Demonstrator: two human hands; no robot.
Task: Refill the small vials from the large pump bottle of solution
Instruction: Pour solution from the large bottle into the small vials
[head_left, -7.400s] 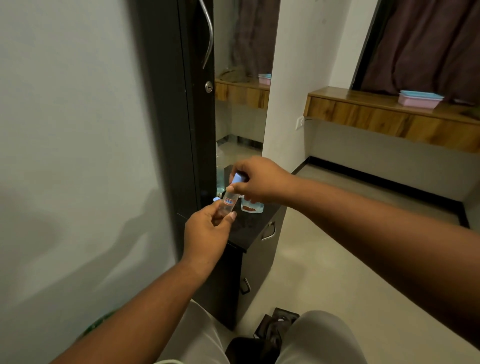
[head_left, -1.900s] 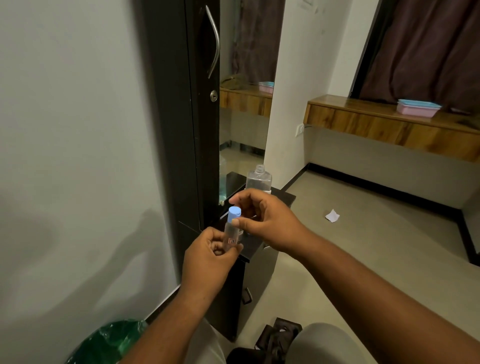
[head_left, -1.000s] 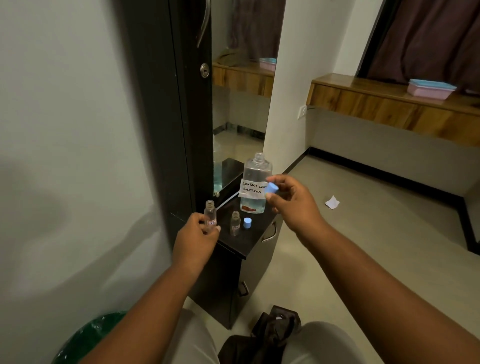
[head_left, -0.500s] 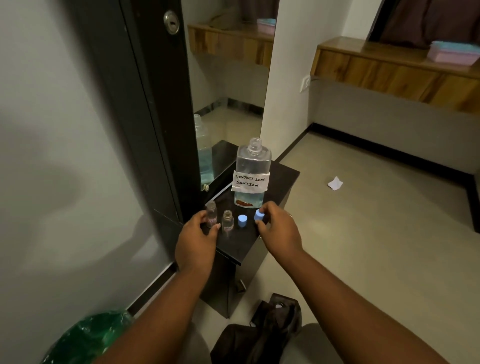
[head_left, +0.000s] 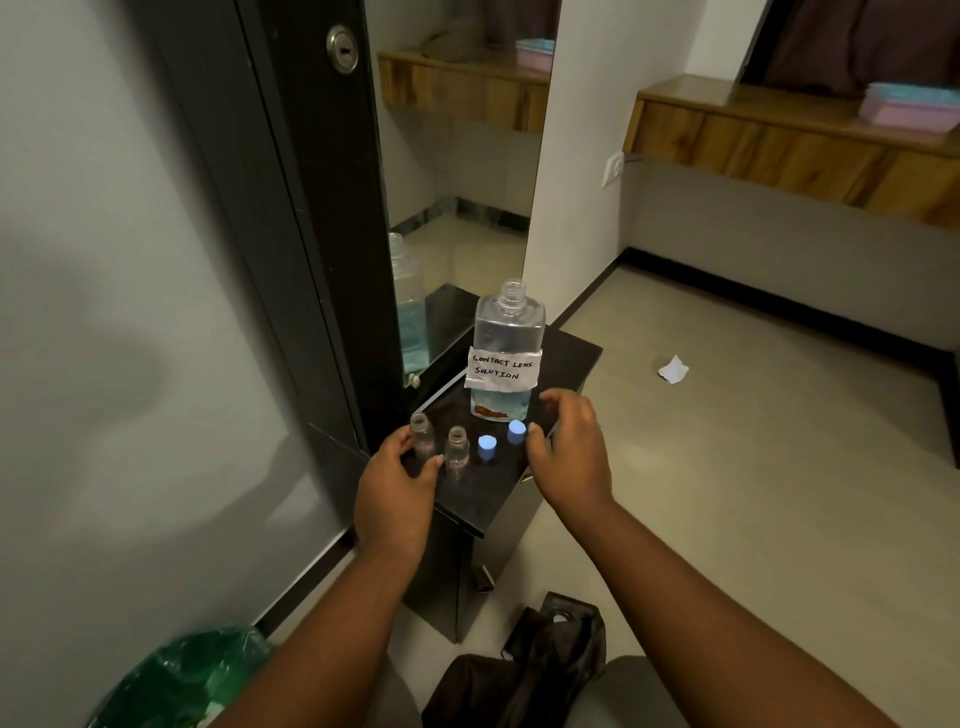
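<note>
The large clear bottle (head_left: 509, 332), labelled "contact lens solution", stands uncapped on the small black cabinet top (head_left: 569, 358), with a little bluish liquid at its bottom. In front of it stand two small uncapped vials. My left hand (head_left: 397, 488) pinches the left vial (head_left: 421, 434) between thumb and finger, upright on the top. The second vial (head_left: 457, 451) stands free beside it. Two blue caps (head_left: 487, 447) (head_left: 517, 431) lie to its right. My right hand (head_left: 569, 452) hovers with relaxed fingers, thumb tip right beside the right cap, holding nothing.
A mirror door (head_left: 457, 171) rises behind the cabinet and reflects the bottle. A green-lined bin (head_left: 176, 680) sits at the lower left, a black bag (head_left: 540, 654) below the cabinet, and a paper scrap (head_left: 672, 370) lies on the floor.
My right hand has set the second blue cap down beside the first and let go of it. My left hand still holds its vial on the cabinet top.
</note>
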